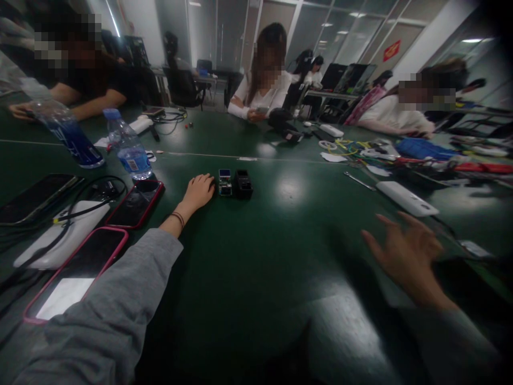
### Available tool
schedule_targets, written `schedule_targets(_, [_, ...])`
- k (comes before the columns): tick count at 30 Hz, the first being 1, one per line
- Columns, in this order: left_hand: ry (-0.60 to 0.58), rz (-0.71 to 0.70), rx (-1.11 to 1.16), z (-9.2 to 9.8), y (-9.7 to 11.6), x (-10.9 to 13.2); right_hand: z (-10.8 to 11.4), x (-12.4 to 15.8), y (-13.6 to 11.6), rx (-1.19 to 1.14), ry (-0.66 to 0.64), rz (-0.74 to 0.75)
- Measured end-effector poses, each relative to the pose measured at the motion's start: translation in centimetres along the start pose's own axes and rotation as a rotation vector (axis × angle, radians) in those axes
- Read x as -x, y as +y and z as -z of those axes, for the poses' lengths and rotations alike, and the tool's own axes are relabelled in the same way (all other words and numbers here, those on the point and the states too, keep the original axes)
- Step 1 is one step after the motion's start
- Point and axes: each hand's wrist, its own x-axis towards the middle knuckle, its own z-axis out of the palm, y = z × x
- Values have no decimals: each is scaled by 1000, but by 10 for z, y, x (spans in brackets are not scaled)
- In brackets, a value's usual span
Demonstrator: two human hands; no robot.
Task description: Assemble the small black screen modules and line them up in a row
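My left hand (198, 191) lies on the green table (276, 235), fingers stretched forward and holding nothing that I can see. Just right of its fingertips sits a small electronic module (225, 183) with a little screen and an exposed circuit board. A small black box-shaped case (243, 183) stands close beside that module. My right hand (406, 251) is raised over the right side of the table, slightly blurred, with its fingers apart and nothing in them. The nearest thing to it is a white elongated device (406, 198) with a cable.
Two water bottles (134, 152) (76, 131) stand at left. Below them lie a red-edged phone (136, 203), a pink-cased phone (86, 262) and a white power bank (60, 235) with cables. At right are a wrench (359, 181) and tangled wires (360, 147). People sit across the table.
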Motion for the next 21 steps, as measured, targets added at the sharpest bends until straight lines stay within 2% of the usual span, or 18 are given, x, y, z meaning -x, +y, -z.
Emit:
schedule_targets(5, [-6,-6,-1,-2,-2,-1,-1,-9,-128,-305,-109,301])
schedule_targets(7, [-6,-10,-3,-2,-3,-1,1,-14,-166,-417,-153,402])
schedule_targets(9, [-3,-13,-6,-2,-3,-1,-1,-21,-194,-497,-177,456])
schedule_targets(11, [-5,-13,-8,-3,-4,-2,-7,-31,-212,-545,-234,474])
schedule_targets(16, [-7,-9,-3,-3,-5,-3,-24,-49,-229,-582,-558,536])
schedule_targets(21, [-2,-13,3,-4,-4,-2,-26,-48,-227,-567,-560,529])
